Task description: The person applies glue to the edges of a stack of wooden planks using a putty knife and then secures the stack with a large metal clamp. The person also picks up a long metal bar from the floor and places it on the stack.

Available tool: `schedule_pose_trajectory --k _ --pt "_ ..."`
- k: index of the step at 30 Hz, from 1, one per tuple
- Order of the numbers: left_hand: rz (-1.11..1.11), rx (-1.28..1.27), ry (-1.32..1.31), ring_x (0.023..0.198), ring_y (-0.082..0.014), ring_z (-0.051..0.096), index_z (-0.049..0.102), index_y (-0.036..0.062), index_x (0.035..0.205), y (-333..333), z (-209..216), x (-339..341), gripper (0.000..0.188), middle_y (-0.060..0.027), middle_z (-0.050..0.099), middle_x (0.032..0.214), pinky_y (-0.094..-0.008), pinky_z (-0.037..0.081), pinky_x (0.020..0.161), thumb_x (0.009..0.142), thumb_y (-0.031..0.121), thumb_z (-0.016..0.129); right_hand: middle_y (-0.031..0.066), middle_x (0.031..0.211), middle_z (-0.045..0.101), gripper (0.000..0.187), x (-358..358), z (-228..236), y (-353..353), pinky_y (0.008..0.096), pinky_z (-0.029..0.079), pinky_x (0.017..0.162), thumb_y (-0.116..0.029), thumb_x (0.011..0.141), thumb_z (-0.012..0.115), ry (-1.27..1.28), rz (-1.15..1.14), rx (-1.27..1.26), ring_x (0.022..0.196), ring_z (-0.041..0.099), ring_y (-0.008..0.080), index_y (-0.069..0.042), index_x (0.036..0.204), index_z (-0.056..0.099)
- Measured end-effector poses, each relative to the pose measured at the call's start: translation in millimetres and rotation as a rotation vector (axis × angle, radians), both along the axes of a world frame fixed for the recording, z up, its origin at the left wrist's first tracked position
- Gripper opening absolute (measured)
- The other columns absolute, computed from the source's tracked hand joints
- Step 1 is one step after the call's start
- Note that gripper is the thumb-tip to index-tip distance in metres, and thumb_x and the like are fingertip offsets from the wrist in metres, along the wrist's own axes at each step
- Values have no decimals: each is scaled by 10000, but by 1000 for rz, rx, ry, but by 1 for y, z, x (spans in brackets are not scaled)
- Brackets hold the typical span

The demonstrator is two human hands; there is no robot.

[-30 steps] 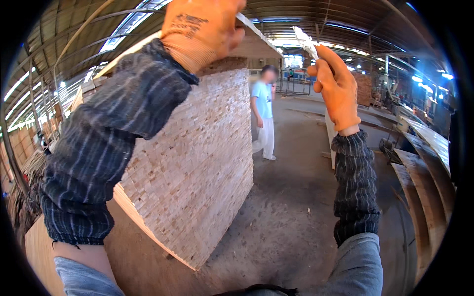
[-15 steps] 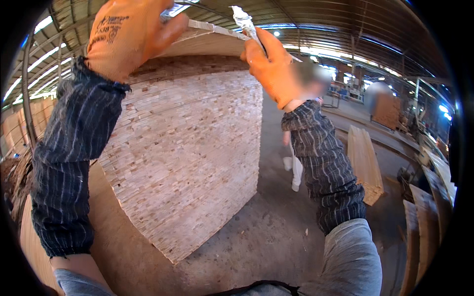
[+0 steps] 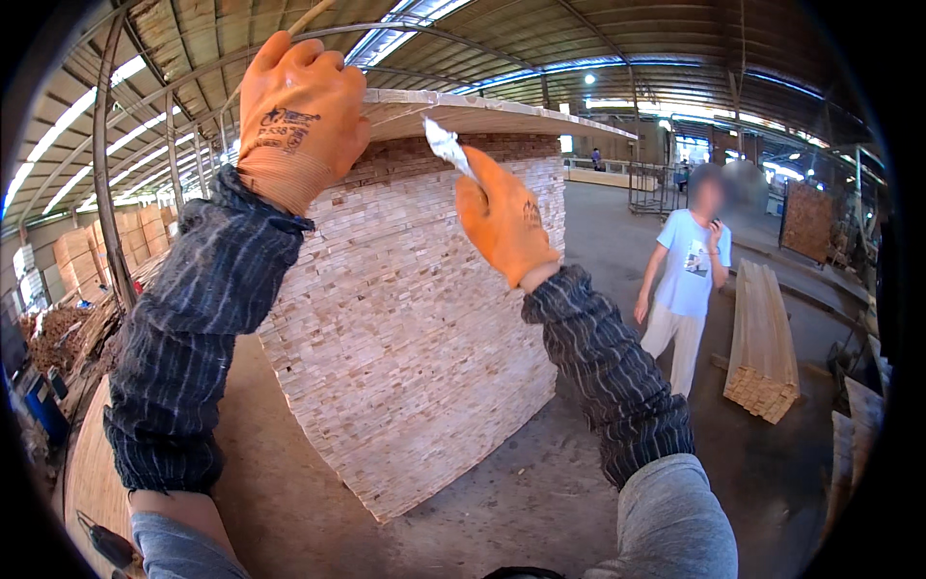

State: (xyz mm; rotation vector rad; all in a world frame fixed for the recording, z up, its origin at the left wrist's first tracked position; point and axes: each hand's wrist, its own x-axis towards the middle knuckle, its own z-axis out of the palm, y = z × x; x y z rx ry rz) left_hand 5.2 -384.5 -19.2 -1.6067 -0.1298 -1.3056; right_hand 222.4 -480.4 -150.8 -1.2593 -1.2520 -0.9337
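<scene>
My left hand [image 3: 304, 121], in an orange glove, is raised at the left end of the top board [image 3: 482, 102]. Its fingers are curled, and the palm side is hidden. A thin light-brown strip [image 3: 307, 17] runs behind the knuckles; whether it is held cannot be made out. My right hand [image 3: 506, 214], also gloved in orange, is closed round a putty knife [image 3: 443, 141] whose tip is coated in white paste. That tip points up and left, just below the board's edge. Beneath the board rises a tall stack of wood-block panels [image 3: 415, 289], seen from its side.
At the right a person [image 3: 687, 261] in a pale T-shirt stands beside the stack. Bundled wooden planks [image 3: 762, 338] lie on the floor farther right. Boards [image 3: 101, 463] lie at the lower left, and a metal post [image 3: 103, 174] stands at the far left.
My view has shifted, so more of the hall shows. The right hand with the putty knife is lower, off the board's edge. The person at right is now in full view.
</scene>
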Motion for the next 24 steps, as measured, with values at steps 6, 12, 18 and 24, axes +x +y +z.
schedule_pose_trajectory --k 6,12,18,24 --pt "-33 -3 28 1130 -283 636 726 80 969 -17 -2 35 311 -79 727 1043 -510 403 1113 735 277 783 275 1078 696 416 8 -11 -10 510 516 866 -282 996 569 171 193 48 989 650 476 -26 1321 620" --pt "64 -169 -126 1028 -268 674 771 97 836 -14 -11 69 311 -62 750 903 -530 364 1130 748 395 791 268 1058 705 394 2 31 -16 495 513 890 -292 1012 513 233 378 62 1005 650 470 -1 1230 666" --pt "54 -94 -270 1023 -246 649 782 111 781 -15 -17 84 356 -63 747 839 -491 342 1106 732 463 814 267 1053 702 338 11 47 -2 521 508 883 -272 994 533 97 338 155 984 642 484 -21 1156 691" --pt "57 -65 -336 1043 -248 646 779 128 771 -10 -19 90 321 -50 750 817 -517 304 1144 711 438 834 252 1064 714 328 25 42 4 516 521 880 -273 986 566 11 233 123 999 661 455 -48 1187 696"
